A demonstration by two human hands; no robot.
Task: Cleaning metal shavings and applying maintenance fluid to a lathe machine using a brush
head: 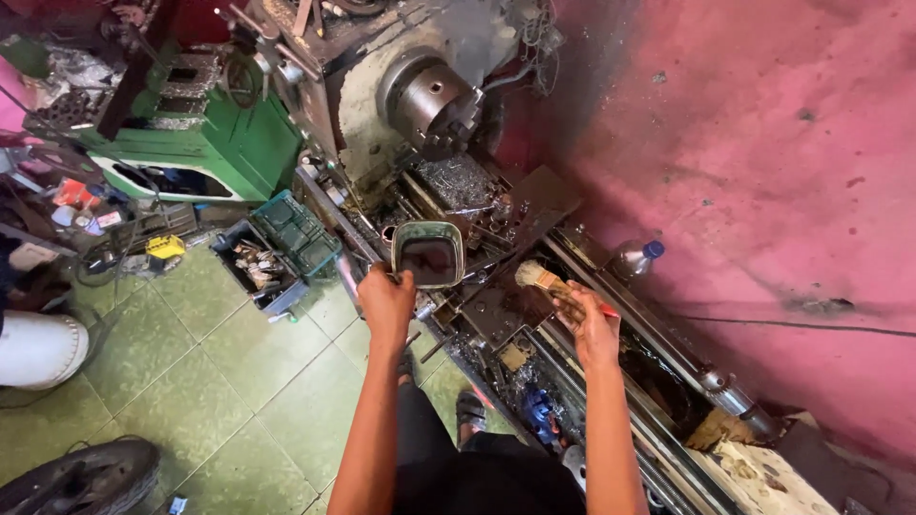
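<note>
A squarish green tin of dark oil (428, 256) is gripped at its rim by the left hand (385, 303) over the grimy lathe bed (520, 315), while a pale-bristled brush (536, 277), clasped in the right hand (584, 319), is held undipped beside it.

Blue-cap btl (634, 257) by pink wall (763, 172)

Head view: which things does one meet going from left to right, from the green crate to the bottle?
Green crate → left hand → rectangular container of dark liquid → paintbrush → right hand → plastic bottle with blue cap.
</note>
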